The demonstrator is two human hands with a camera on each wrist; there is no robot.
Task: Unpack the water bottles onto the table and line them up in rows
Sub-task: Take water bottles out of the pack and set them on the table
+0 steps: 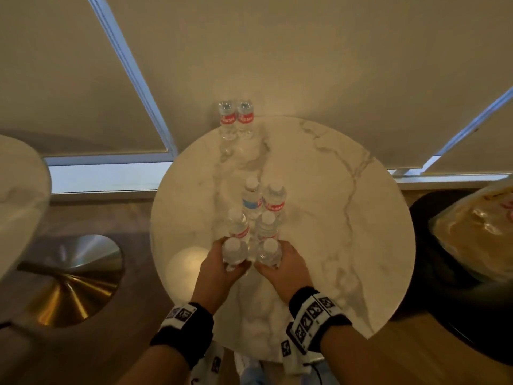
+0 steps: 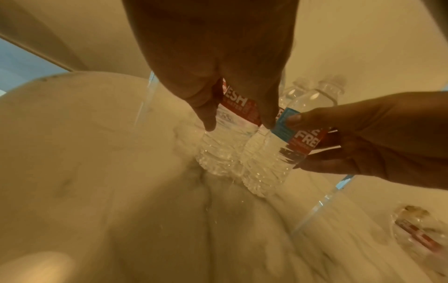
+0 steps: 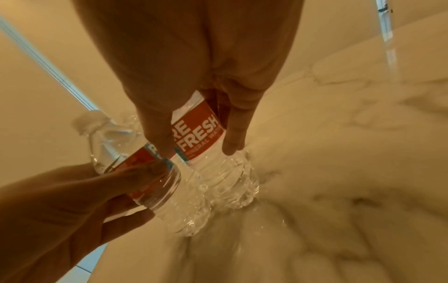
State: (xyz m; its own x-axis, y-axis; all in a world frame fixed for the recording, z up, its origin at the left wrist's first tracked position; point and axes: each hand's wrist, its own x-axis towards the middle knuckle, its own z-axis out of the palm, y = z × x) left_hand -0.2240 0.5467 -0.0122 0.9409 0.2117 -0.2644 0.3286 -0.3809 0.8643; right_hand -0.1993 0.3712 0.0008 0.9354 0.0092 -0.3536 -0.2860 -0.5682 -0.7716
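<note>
Drawn blinds (image 1: 305,51) back a round marble table (image 1: 347,218). Near its front edge, the left hand (image 1: 219,266) and right hand (image 1: 286,266) each clasp a clear, seemingly red-labelled bottle: left bottle (image 1: 234,250), right bottle (image 1: 268,251), upright, side by side.

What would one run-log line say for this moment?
left hand: grips left bottle | right hand: grips right bottle | table: eight bottles, paired

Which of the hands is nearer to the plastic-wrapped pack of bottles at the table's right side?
Right. The right hand grips a clear bottle on the side toward the plastic-wrapped pack; the left hand grips its bottle farther away.
</note>
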